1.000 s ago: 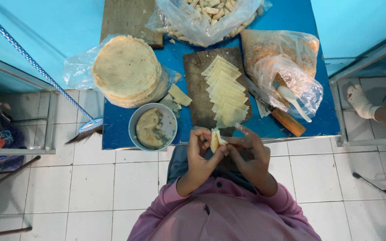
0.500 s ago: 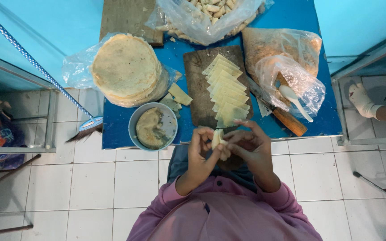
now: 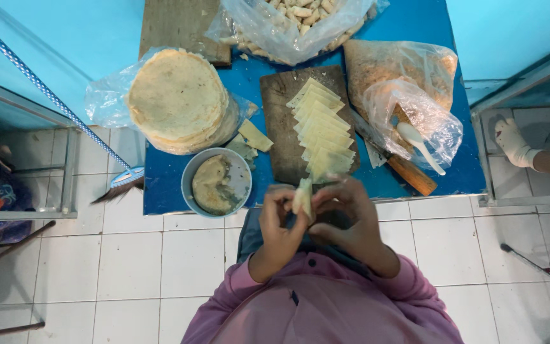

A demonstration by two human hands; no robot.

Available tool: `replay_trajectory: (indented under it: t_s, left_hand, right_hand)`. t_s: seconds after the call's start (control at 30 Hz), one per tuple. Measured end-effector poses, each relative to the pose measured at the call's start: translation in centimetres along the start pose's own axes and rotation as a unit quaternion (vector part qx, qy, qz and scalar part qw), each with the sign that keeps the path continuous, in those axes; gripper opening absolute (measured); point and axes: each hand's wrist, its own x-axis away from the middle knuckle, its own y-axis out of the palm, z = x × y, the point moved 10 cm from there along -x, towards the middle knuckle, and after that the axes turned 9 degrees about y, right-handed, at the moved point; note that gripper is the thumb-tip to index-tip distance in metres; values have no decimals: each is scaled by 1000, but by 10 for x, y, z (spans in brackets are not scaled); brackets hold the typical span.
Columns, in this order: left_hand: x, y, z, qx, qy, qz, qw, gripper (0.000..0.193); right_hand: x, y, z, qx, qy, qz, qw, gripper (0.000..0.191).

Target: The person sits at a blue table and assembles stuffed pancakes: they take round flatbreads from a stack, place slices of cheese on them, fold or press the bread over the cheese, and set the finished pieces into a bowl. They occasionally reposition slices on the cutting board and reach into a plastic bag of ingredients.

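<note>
1. Both hands are sitting a touch lower and closer together than a second ago, and the little pastry piece between them is now getting pinched upright instead of lying open. Nothing on the bench is shifting at all.
2. Left hand (image 3: pixel 281 226) is gripping the folded pastry strip (image 3: pixel 302 196) from the side, fingers clamped on it, thumb tucked up against its edge.
3. Right hand (image 3: pixel 345 213) is curling round from the other side, fingers closed on the same strip, fingertips touching its top.
4. That strip is being held in the air just off the near edge of the blue bench (image 3: pixel 249 83), right below the cutting board.
5. Dark cutting board (image 3: pixel 278 127) is lying mid-bench, carrying a fanned row of pale pastry strips (image 3: pixel 321 130) overlapping each other.
6. Metal bowl (image 3: pixel 218 183) with a lump of brownish filling is sitting at the near edge, just left of the hands.
7. Stack of round flat wrappers (image 3: pixel 176 99) on a clear bag is taking up the left side, with a couple of loose offcuts (image 3: pixel 254 136) lying between it and the board.
8. Knife with a wooden handle (image 3: pixel 408 173) is resting just right of the board, pointing toward the near right corner.
9. Clear bag with a white spoon (image 3: pixel 420 145) in it is sitting on the right side, and another bag of pale finished pieces (image 3: pixel 294 19) is slumping at the far edge.
10. Somebody else's socked foot (image 3: pixel 510 141) is showing on the floor, well off to the right.
</note>
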Motion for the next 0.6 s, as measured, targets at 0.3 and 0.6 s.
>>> replay_trajectory:
  t_s: [0.3, 0.6]
  left_hand:
    - [4, -9, -5, 93, -47, 27, 994, 27]
    - [19, -39, 0, 133, -48, 67, 988, 32]
  right_hand:
    - [4, -36, 41, -95, 131, 117, 980, 67]
    - [-16, -55, -59, 426, -224, 236, 844, 40]
